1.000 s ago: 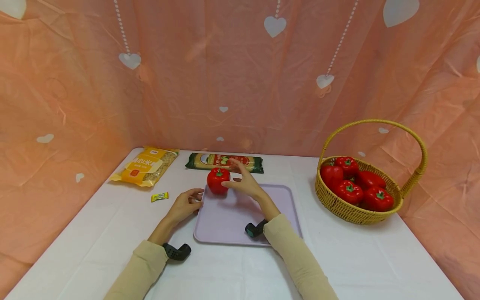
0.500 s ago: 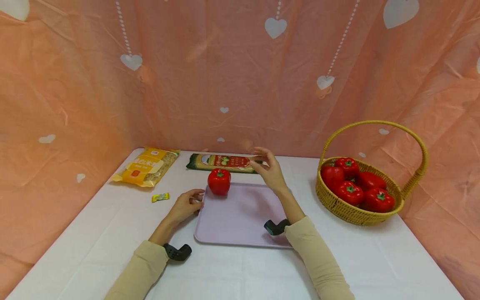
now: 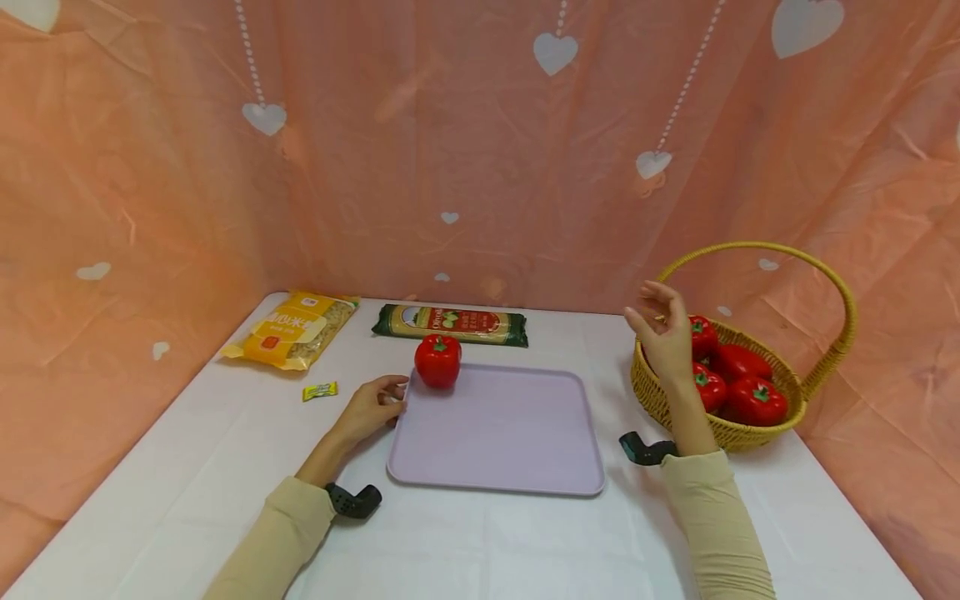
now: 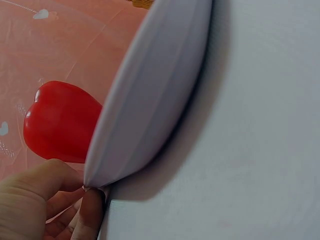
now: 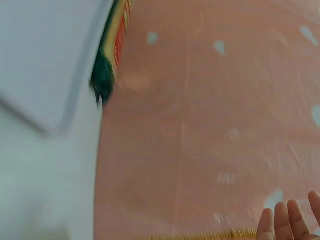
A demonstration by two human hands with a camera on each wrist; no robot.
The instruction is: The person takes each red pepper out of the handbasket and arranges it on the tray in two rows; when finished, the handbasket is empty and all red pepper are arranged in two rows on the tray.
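Observation:
In the head view a lavender tray [image 3: 495, 429] lies on the white table, with a red bell pepper [image 3: 438, 362] upright at its far left corner. My left hand [image 3: 372, 408] is at the tray's left side. The left wrist view shows its thumb and a finger pinching the tray's rim [image 4: 92, 170], just below the pepper [image 4: 62, 122]. My right hand [image 3: 666, 337] is raised at the left side of a wicker basket [image 3: 697, 429], fingers loosely bent and holding nothing. Several red bell peppers [image 3: 756, 400] lie in the basket; the hand and wrist hide part of them.
A green and red pasta pack [image 3: 450, 323] lies behind the tray. At the left are a yellow grain bag [image 3: 292, 332] and a small yellow packet [image 3: 320, 391]. The basket's tall handle [image 3: 757, 245] arches over it. A peach curtain [image 3: 480, 167] closes off the back.
My right hand has left the red bell pepper on the tray and moved right, past the pasta pack, to the basket. My left hand stays at the tray's edge.

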